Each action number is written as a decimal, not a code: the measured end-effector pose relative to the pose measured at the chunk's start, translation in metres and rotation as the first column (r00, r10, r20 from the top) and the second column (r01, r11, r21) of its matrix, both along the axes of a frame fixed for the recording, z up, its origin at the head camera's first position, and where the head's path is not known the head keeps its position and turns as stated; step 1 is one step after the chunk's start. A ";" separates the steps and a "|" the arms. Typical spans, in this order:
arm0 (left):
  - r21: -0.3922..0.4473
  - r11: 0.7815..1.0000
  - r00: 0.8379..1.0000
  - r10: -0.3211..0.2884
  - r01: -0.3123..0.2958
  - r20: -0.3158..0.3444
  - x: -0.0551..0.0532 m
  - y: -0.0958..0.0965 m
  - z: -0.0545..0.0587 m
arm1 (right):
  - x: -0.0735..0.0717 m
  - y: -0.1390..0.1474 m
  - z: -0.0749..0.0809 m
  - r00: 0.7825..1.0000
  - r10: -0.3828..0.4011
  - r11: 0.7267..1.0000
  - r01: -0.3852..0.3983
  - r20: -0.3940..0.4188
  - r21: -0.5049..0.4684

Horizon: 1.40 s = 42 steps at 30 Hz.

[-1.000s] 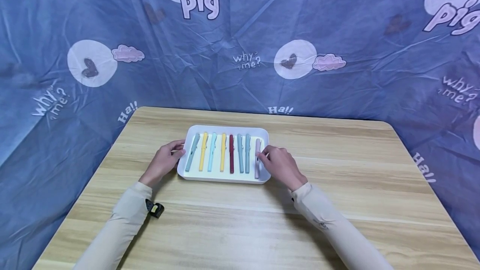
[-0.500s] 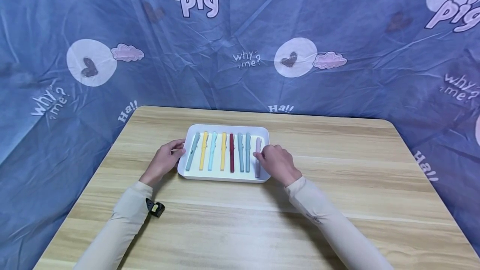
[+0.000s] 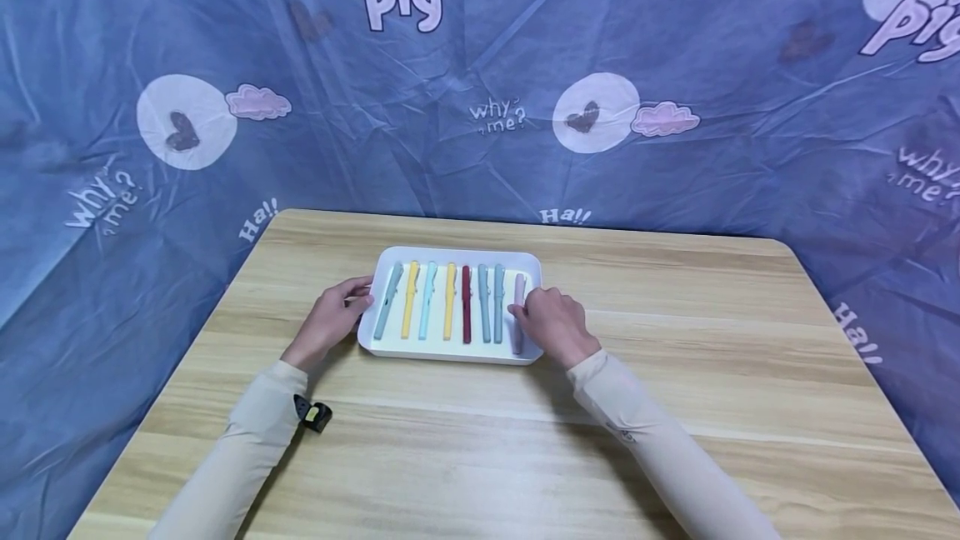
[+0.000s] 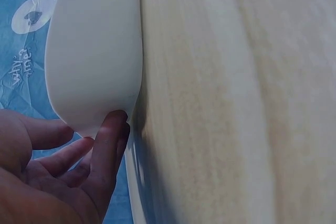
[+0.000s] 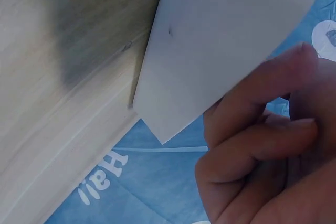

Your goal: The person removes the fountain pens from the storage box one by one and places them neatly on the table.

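A shallow white tray stands on the wooden table with a row of pens in it. My left hand holds its left end, thumb by the rim and fingertips against the outer wall. At the other end, my right hand pinches a lilac pen, the thumb lying across its middle. The curled fingers of this hand overlap the tray's rim in the right wrist view, where the pen is hidden behind the wall.
Beside the lilac pen lie two grey-blue pens, a dark red pen, yellow pens, a light blue pen and another grey-blue pen. The wooden table ends at a blue printed cloth.
My right hand has shifted slightly left and its thumb reaches further over the lilac pen. That pen has turned, its dark mark now out of sight. My left hand stays on the tray.
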<state>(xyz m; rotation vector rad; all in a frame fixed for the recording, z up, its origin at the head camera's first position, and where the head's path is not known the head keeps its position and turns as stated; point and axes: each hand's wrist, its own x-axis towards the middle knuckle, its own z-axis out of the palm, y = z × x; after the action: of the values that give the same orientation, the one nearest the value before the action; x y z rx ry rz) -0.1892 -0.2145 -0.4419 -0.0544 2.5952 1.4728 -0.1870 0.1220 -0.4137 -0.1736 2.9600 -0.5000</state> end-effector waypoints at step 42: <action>-0.023 1.000 1.000 -0.002 0.001 -0.007 -0.001 0.000 -0.001 | 0.002 -0.018 -0.014 0.995 0.000 0.999 0.003 -0.097 0.036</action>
<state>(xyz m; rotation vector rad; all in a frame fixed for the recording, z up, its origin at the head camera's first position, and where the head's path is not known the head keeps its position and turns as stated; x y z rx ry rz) -0.1906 -0.2148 -0.4428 -0.0503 2.6176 1.4448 -0.1853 0.1045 -0.4273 -0.1977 3.0619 -0.4500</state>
